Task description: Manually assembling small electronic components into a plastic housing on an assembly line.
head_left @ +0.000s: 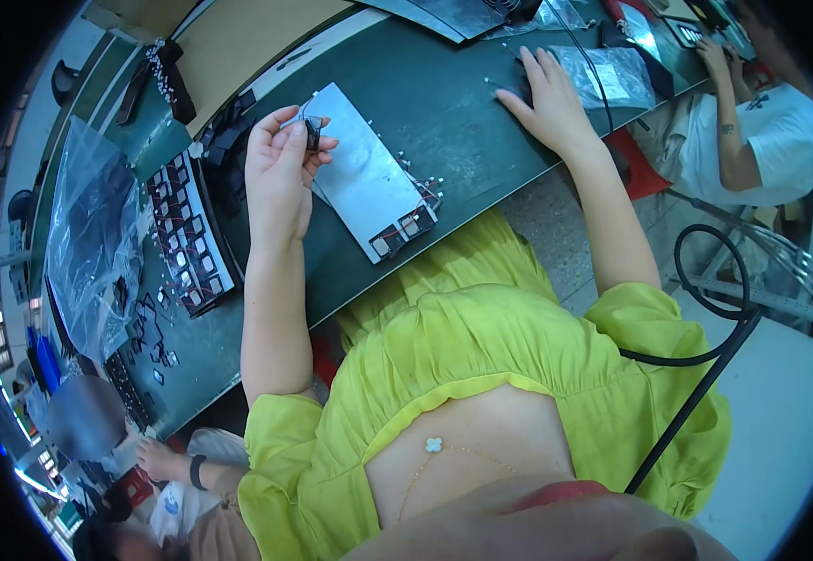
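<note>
My left hand (280, 164) is raised over the dark green bench (444, 103) and pinches a small black part (313, 133) between thumb and fingers. Right beside it lies a flat grey metal plate (362, 168) with a few small black-and-white parts (405, 229) at its near end. My right hand (549, 93) rests flat on the bench farther right, fingers spread, its fingertips at a small dark object and close to a clear plastic bag (612, 75). It holds nothing.
A tray (187, 234) filled with rows of small black parts sits at the left, loose parts and a crumpled plastic bag (93, 243) beyond it. Another person in a white shirt (767, 126) works at the right. A black cable (706, 318) loops by my right side.
</note>
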A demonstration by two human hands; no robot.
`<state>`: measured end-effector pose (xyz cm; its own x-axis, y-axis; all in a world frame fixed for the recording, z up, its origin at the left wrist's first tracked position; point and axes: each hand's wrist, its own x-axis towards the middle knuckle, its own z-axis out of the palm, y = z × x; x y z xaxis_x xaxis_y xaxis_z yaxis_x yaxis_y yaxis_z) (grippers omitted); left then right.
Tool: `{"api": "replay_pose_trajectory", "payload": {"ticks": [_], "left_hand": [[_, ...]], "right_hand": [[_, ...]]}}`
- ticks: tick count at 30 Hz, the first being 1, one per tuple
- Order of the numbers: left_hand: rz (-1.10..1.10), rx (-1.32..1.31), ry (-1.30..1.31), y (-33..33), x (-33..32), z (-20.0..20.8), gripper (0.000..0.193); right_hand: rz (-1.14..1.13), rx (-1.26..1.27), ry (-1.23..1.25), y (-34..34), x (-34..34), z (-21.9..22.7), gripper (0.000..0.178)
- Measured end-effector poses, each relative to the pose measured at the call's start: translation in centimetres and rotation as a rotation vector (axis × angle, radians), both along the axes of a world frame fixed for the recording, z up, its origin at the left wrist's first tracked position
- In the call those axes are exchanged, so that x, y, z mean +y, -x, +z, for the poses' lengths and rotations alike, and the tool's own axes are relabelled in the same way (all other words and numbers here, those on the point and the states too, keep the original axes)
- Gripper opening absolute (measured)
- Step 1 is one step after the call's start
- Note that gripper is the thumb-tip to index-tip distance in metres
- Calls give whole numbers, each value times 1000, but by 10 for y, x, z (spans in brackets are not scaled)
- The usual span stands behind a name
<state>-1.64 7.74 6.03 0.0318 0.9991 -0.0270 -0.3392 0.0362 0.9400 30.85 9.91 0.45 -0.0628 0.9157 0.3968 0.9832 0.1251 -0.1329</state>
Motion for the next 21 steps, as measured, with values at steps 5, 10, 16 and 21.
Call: {"api": "replay_pose_trajectory", "payload": {"ticks": [5,10,16,21], "left_hand": [[83,-51,134,8,-7,-10,24],[76,-174,171,8,-4,-3,23],[120,-237,168,16,0,-12,20],[73,-267,182,11,2,-13,20]], "right_hand": [[-1,-102,25,4,21,4,57],[134,16,-81,50,19,44,48],[190,227,22,70,20,77,42],[-476,-135,-201,-81,10,91,45]]}}
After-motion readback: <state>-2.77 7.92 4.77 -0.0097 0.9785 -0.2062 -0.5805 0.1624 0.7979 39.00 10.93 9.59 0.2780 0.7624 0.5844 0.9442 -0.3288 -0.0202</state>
